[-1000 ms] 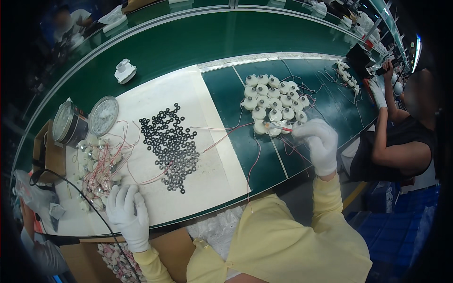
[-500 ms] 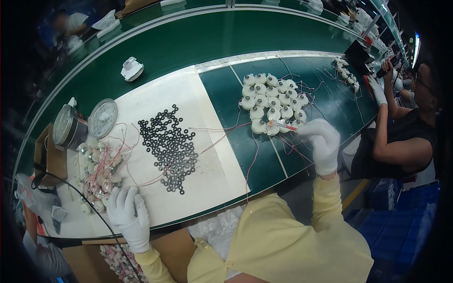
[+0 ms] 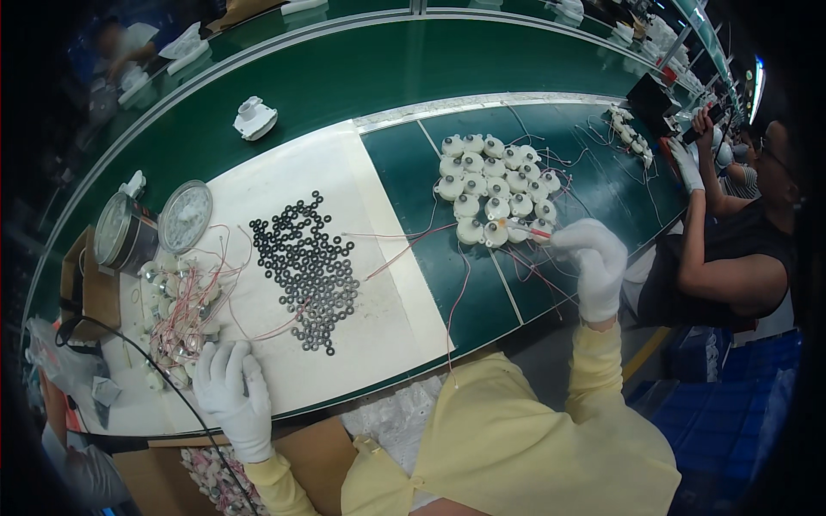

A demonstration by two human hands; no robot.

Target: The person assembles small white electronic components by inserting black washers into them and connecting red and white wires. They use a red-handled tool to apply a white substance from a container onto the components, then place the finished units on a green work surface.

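My gloved right hand (image 3: 595, 262) is closed on a slim brush-like tool (image 3: 539, 232), red near my fingers and pale further along. Its orange-brown tip meets the front row of a cluster of round cream-white motors (image 3: 474, 184) with dark shafts facing up. Whether the tip is bristled is too small to tell. Thin red and white wires (image 3: 535, 273) trail from the cluster. My gloved left hand (image 3: 231, 397) rests at the near edge of the white board (image 3: 387, 310), fingers stretched and holding nothing. Just beyond it lies a heap of wired motors (image 3: 182, 314).
Many small black rings (image 3: 305, 267) lie spread over the white board. At left stand a tin (image 3: 129, 232), a round lid (image 3: 185, 215) and a cardboard box (image 3: 90, 284). A black cable (image 3: 159, 365) crosses there. A co-worker (image 3: 731, 232) sits at right.
My right hand has shifted slightly right, the tool still in it. On the green conveyor, the white plastic part has moved right. My left hand has stayed nearly still.
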